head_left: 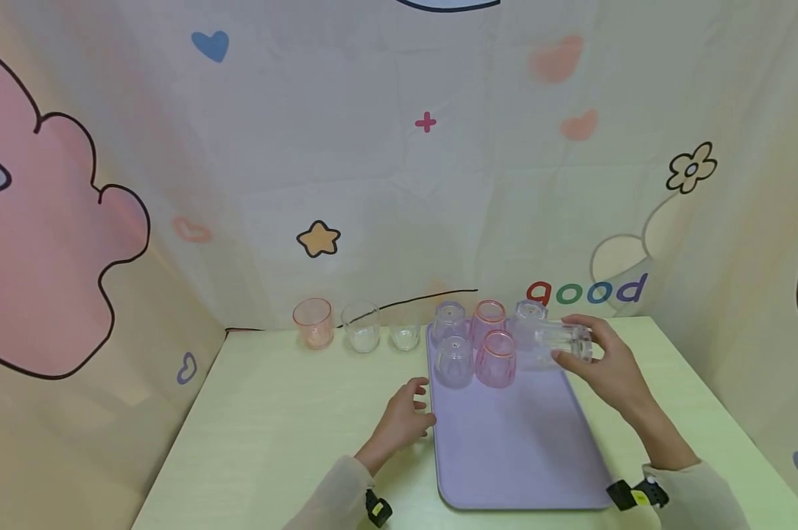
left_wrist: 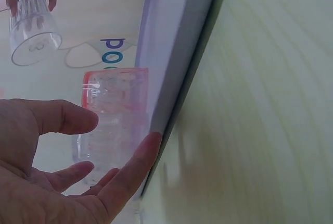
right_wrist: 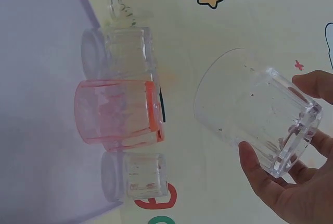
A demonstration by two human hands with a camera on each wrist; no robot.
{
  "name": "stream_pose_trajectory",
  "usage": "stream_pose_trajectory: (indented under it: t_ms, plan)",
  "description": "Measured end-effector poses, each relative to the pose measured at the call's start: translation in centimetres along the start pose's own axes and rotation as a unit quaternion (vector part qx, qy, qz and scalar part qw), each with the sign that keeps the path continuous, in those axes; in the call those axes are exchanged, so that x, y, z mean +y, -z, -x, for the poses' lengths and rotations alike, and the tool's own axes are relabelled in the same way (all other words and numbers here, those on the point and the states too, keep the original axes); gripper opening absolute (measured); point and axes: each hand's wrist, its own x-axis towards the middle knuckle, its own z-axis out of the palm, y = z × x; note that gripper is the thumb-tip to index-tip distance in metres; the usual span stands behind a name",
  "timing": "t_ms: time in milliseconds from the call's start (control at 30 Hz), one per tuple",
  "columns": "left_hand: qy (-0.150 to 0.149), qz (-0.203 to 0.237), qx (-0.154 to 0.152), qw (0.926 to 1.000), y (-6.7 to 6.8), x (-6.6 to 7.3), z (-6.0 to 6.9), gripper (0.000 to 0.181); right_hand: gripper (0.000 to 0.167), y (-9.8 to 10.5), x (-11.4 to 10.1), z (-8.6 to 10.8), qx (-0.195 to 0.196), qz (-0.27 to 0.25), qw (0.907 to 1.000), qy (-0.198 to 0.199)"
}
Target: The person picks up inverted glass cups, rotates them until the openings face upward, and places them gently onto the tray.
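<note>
Head view: right hand (head_left: 607,368) grasps a clear glass tumbler (head_left: 550,346) over the rectangular lilac tray (head_left: 518,449), at one o'clock; left hand (head_left: 405,417), relaxed, at nine. Five inverted clear and pink glasses (head_left: 496,361) toward eleven look done; three upright cups (head_left: 361,337), desk (head_left: 253,434) ten o'clock, seem to remain.

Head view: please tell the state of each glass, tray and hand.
Held glass: tipped sideways
Tray: lying flat
Pink glasses on tray: upside down
Clear glasses on tray: upside down
Pink glass on table: upright
Clear glasses on table: upright
Right hand: gripping held glass near base
Left hand: fingers parted by tray edge
</note>
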Motion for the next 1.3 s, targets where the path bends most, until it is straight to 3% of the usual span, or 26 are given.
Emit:
stream_pose_trajectory:
  t_ms: [233,533,900,1033,1300]
  plan:
    - [0.018,0.019,-0.007,0.9996,-0.5,-0.3,-0.3,0.068,0.06,0.3,0.6,-0.2,0.013,0.018,0.9998,-0.001]
    - [0.028,0.054,-0.019,0.998,-1.2,-0.8,-0.7,0.068,0.062,0.2,1.4,-0.8,0.017,0.034,0.9983,-0.044]
    - [0.022,0.036,-0.008,0.9991,-1.6,-0.9,-0.9,0.068,0.066,-0.1,3.0,-1.7,0.022,0.07,0.9955,-0.06]
    - [0.019,0.011,-0.004,0.9998,-1.6,-1.0,-1.0,0.069,0.066,-0.4,3.8,-2.1,0.023,0.083,0.9939,-0.068]
    - [0.018,-0.009,-0.001,0.9998,-1.7,-1.5,-1.3,0.068,0.064,-1.0,4.8,-2.8,0.008,0.083,0.9932,-0.08]
